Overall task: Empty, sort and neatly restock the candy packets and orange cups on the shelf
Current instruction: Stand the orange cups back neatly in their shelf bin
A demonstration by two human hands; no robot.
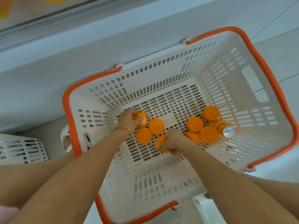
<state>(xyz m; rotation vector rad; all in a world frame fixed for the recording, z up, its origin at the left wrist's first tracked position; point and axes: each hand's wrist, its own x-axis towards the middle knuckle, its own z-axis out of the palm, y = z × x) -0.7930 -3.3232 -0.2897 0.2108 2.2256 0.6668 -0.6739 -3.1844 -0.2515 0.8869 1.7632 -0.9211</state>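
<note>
Both hands reach into a basket (252,88): left hand (127,120) and right hand (171,139) each clasp a cup; cups (156,126) look light, rigid, best gripped around the sides.

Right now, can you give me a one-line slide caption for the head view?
Both hands reach into a white basket, left hand and right hand each gripping an orange cup among others.

second basket (22,149) cut off at left edge, shelf (48,15) above blurred, cup (161,143) half hidden under right hand (171,139)
</note>
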